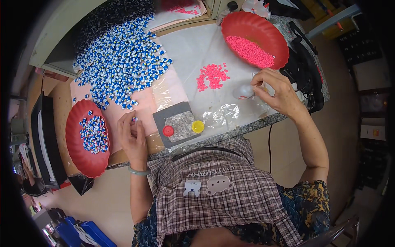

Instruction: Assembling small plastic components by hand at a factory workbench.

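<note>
My left hand [132,133] rests near the table's front edge, its fingers closed around a small blue-and-white piece [134,119]. Above it spreads a large heap of blue-and-white pieces [123,61]. To the right, my right hand [276,88] is closed with thumb and finger at a small whitish bottle [242,92], which looks tilted. Beside the bottle lies a loose patch of pink pieces [213,76]. Between my hands sits a dark grey frame-shaped pad [163,115], with a red round cap [168,131] and a yellow round cap [198,126] on it.
A red scalloped bowl [273,33] with pink pieces stands at the far right. Another red bowl [78,158], with blue-and-white pieces, is at the left edge. Black straps and cables [306,70] crowd the right side. Clear film [222,113] covers the front.
</note>
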